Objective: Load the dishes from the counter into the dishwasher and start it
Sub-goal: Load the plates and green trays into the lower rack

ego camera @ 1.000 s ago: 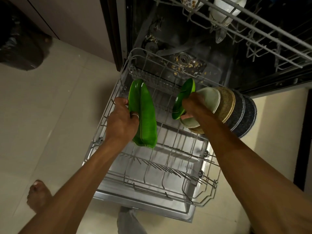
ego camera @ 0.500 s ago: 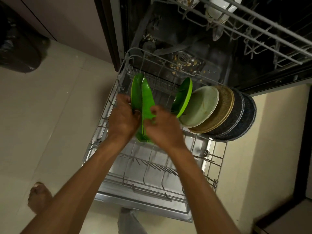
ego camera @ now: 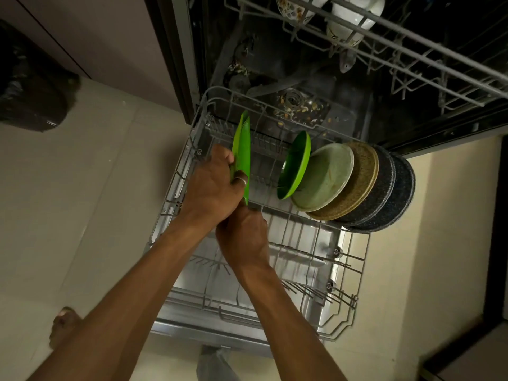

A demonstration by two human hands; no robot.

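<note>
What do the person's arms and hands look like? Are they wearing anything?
Both arms are bare, with no sleeves, watch or bracelet showing. The left hand wears a silvery ring on one finger. No ring shows on the right hand.

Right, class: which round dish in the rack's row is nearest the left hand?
The bright green plate, at the row's end toward the left hand; the pale dish, tan dish and dark dishes stand beyond it.
</note>
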